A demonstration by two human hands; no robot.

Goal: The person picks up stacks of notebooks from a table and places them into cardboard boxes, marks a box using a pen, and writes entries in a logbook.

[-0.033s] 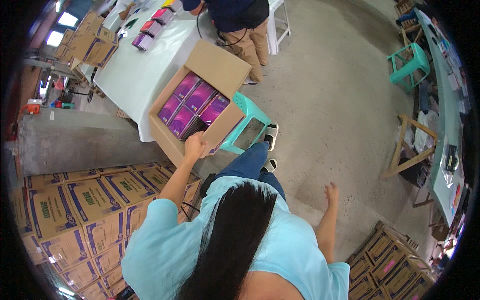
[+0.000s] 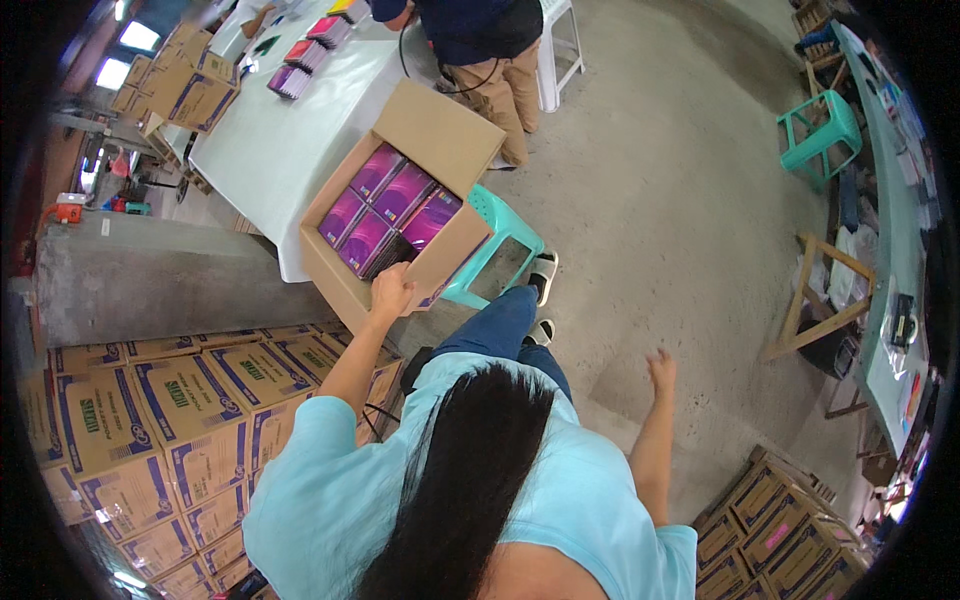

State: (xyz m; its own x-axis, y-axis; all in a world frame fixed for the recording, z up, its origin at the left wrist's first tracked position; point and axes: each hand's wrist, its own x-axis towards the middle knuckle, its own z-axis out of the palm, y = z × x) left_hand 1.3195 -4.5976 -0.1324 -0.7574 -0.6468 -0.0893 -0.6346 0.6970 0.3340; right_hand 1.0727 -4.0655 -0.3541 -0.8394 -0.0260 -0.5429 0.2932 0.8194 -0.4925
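open brown cardboard carton (image 2: pixel 440 135) of glossy purple flat packs (image 2: pixel 385 205) sits on teal plastic stool (image 2: pixel 500 235) beside white table (image 2: pixel 270 150). left hand (image 2: pixel 390 292) curled over carton's near wall, gripping rim. right hand (image 2: pixel 660 372) free, fingers spread, well apart. judgement: bring second hand to opposite wall before shifting; one-handed pull may tip carton off stool.

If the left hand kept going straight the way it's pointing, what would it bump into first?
The left hand already rests on the near wall of the open cardboard box. Going straight on, it would probably meet the purple packs inside first, though depth is hard to judge here.
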